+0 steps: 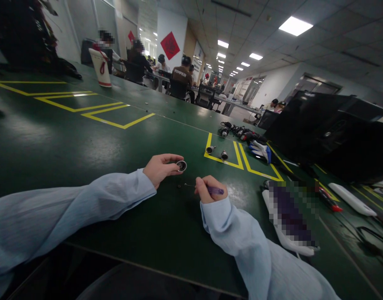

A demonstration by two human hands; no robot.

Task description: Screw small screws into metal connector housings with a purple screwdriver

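Note:
My left hand [161,168] is closed on a small round metal cup-shaped part [181,166], its hollow side turned towards me. In my right hand [210,187] is a screwdriver with a see-through purple handle [215,190]. Its thin shaft points left, and a tiny shiny piece [185,184] shows at the tip, too small to name. A small dark ring-like piece [178,186] lies on the green table [122,233] below the metal part. Two similar metal parts [210,150] sit farther off inside a yellow taped box.
Beyond the taped boxes lie dark metal parts [224,131] and blue-white gloves [260,151]. To the right are a white-edged device [291,241], a red-black tool [330,200] and large black cases [316,129]. A paper cup [101,68] stands far left. Several people sit at other tables.

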